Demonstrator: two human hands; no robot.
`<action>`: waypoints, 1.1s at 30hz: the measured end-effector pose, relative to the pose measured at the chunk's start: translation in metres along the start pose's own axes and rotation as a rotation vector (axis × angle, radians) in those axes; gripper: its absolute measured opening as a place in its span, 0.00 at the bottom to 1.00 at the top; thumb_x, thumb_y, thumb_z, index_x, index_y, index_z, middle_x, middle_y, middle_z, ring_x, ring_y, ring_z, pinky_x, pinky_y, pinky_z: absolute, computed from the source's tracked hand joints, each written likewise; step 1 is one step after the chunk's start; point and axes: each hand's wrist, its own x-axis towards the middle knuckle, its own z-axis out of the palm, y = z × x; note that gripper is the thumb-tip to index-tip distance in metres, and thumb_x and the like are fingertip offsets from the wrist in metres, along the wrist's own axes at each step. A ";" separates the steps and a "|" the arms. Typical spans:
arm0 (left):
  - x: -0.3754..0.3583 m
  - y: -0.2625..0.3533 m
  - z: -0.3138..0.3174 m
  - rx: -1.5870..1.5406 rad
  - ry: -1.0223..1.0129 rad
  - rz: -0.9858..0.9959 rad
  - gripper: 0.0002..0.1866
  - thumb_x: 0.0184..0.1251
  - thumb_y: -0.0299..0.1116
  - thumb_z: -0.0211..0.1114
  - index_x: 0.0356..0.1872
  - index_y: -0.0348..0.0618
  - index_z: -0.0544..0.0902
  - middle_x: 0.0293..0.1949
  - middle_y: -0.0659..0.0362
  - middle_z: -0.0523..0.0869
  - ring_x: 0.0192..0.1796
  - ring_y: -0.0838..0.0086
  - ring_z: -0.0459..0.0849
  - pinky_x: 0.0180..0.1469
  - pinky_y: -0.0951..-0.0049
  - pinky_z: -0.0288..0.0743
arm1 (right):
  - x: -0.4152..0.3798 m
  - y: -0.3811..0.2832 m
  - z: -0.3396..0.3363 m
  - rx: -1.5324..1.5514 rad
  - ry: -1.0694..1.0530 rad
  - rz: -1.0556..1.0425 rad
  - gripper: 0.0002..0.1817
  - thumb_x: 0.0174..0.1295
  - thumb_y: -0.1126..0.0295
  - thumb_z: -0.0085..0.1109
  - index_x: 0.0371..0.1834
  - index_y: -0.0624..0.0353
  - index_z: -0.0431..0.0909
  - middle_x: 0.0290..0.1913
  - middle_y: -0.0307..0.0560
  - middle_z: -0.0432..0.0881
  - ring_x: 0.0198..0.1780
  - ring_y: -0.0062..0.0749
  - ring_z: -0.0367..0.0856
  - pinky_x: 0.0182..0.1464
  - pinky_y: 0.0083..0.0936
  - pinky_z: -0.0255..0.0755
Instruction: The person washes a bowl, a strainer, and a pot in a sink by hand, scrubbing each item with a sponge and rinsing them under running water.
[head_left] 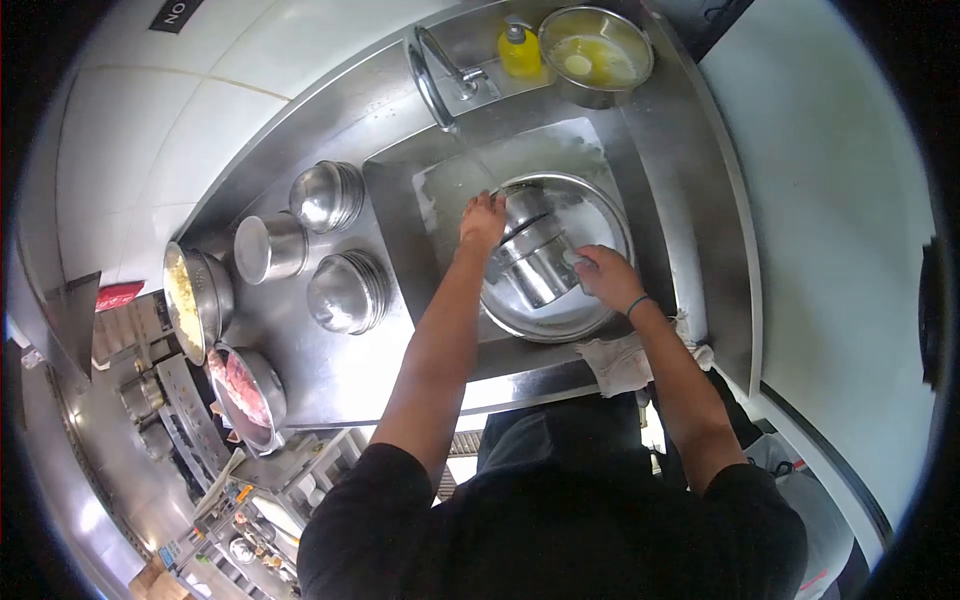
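A polished silver, straight-sided cylindrical metal pot [540,268] lies tilted inside a wide, round, shallow silver metal basin [622,215], which sits in a rectangular grey stainless-steel sink [393,195]. The bare right hand [608,275] has its fingers closed around a pale grey pad [578,259] held against the pot's side. The bare left hand [483,218] reaches to the pot's far end, under the curved chrome tap [430,85]; whether its fingers grip or only steady the metal, I cannot tell.

The pot should handle as stiff and fairly light when drained, heavier with water inside, hard to break but slippery along its smooth wet wall. The rim looks the surest hold, with fingers inside and thumb outside. Glare and the left hand blur that far end, so the count in the basin is 1 pot, possibly 2.

Around the sink: 1 tap, 1 yellow pump bottle [519,52], 1 round metal bowl of yellowish liquid [598,93] and 1 off-white cloth [617,364] on the front edge. On the counter: 2 stacks of rounded silver bowls [340,292], 1 upright silver cylindrical container [268,248], and 2 food-filled metal bowls [273,385].
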 end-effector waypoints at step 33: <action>-0.047 0.051 -0.093 -1.091 0.027 -0.146 0.41 0.78 0.66 0.55 0.63 0.29 0.79 0.52 0.52 0.87 0.55 0.70 0.83 0.61 0.69 0.74 | 0.271 -0.122 -0.217 -0.715 0.457 -0.012 0.20 0.66 0.68 0.59 0.61 0.57 0.80 0.62 0.59 0.81 0.63 0.55 0.81 0.62 0.48 0.78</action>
